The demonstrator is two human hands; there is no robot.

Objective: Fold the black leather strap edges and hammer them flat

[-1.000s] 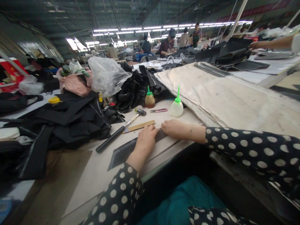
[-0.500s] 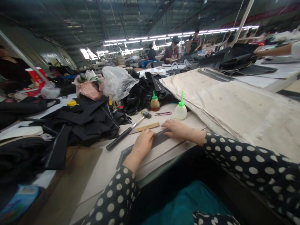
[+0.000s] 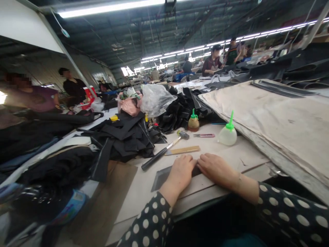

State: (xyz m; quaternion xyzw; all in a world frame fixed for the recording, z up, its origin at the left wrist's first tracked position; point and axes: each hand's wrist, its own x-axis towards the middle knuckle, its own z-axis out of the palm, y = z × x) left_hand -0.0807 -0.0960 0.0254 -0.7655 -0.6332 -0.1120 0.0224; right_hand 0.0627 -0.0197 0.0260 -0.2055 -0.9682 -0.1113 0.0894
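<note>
A flat dark grey strip of material [image 3: 161,176] lies on the pale worktop, its left end showing past my wrist. My left hand [image 3: 182,169] bends over it with curled fingers. Close beside, almost fingertip to fingertip, my right hand [image 3: 217,168] grips the strip's other part, most of which the hands cover. Just beyond them lies a yellowish flat stick [image 3: 183,150]. A hammer [image 3: 164,151] with a black handle rests to the left of it. Pink-handled thread snips [image 3: 204,135] lie farther back.
Two green-capped squeeze bottles, one clear [image 3: 227,134] and one brown [image 3: 193,122], stand behind the hands. Black cut pieces [image 3: 125,133] heap up at left. A thick pale padded sheet [image 3: 269,116] covers the right side. Co-workers, one in dark red [image 3: 211,63], are farther off.
The view has swung left, so things appear farther right. My right hand has come in nearer to my left hand, and both now bunch together over the strip.
</note>
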